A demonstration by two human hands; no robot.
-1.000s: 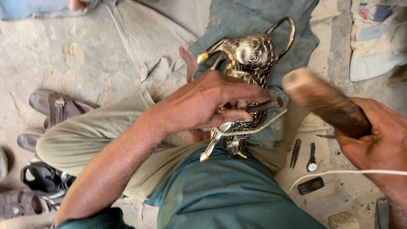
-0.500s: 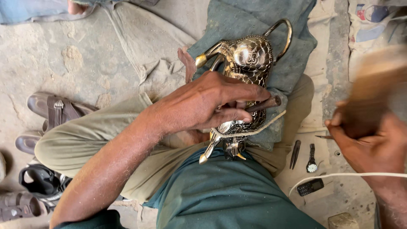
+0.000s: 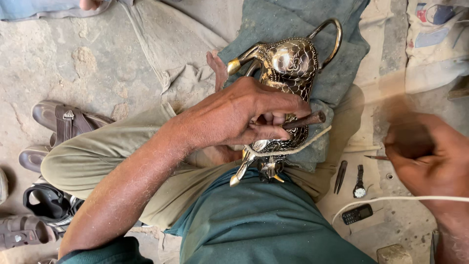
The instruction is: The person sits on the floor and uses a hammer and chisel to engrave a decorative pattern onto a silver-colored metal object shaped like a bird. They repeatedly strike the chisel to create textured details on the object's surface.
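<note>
1. A phone (image 3: 357, 213), a watch (image 3: 359, 182) and a dark tool (image 3: 340, 176) are seen on the floor beside the right thigh.
2. The right hand (image 3: 430, 156) is closed on a blurred handle; what it is cannot be told.
3. A punch (image 3: 304, 120) is gripped by the left hand (image 3: 239, 115), its tip set against the ewer (image 3: 286, 73).
4. The ewer is laid on a cloth (image 3: 293, 19) over the lap.
5. Sandals (image 3: 63, 122) are seen at the left.
</note>
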